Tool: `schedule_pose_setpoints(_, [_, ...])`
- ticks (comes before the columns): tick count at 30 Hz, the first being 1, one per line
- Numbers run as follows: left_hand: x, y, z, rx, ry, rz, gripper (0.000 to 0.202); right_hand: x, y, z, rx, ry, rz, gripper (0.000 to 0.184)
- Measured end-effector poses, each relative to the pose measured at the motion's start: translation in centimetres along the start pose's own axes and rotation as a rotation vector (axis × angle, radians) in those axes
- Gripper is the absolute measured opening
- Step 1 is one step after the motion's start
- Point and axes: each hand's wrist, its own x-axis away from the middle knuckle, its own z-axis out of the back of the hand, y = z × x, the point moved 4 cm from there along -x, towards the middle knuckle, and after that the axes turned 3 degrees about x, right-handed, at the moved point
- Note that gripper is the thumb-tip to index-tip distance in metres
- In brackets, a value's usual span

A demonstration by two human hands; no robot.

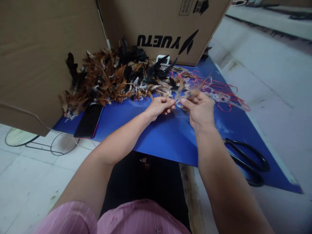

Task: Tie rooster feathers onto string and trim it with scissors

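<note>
Over the blue tabletop (158,139), my left hand (161,108) and my right hand (201,109) meet almost fingertip to fingertip. Both are closed in a pinch on a small bunch of brown and grey feathers (192,93), which sticks up and out from between the fingers. The bunch is partly blurred, and its lower ends are hidden by my fingertips. Just beyond my hands lies a large heap of brown, black and white feathers (109,76). Pink and white strings (219,91) are tangled behind my right hand.
Large black-handled scissors (246,159) lie beside my right forearm. A black phone (89,122) rests at the table's left edge. Cardboard boxes (117,19) stand behind and left of the heap. A thin cable (36,116) hangs at the left.
</note>
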Motion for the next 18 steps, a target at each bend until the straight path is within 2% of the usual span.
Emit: schedule_pose_setpoints(18, [-0.22, -0.30, -0.10, 0.010, -0.052, 0.001, 0.019, -0.11, 0.25, -0.26, -0.014, 0.009, 0.033, 0.028])
